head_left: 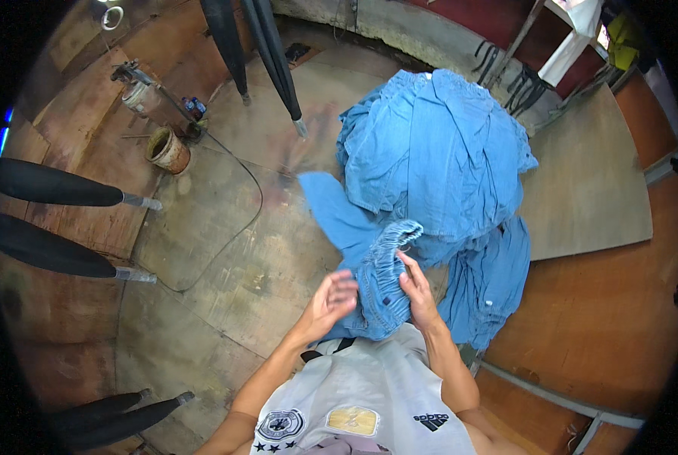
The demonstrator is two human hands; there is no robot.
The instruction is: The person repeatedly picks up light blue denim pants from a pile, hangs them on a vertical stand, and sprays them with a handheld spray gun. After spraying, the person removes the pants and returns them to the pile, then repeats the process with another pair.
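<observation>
A pair of blue denim trousers (382, 299) with a gathered elastic waistband hangs in front of my torso, one leg stretching away to the upper left. My right hand (421, 294) is at the waistband's right edge and grips the cloth there; part of its fingers is hidden by the fabric. On the other side, my left hand (330, 303) is beside the trousers with fingers apart and slightly curled, a little blurred, holding nothing that I can see. Just beyond stands a big heap of similar blue denim garments (437, 144).
More denim (487, 280) spills down the heap's right side. Black padded poles with wrapped tips (58, 182) reach in from the left and top. A stained bucket (168, 150) stands at the far left, near a cable (255, 182) on the floor. A flat board (593, 182) lies right.
</observation>
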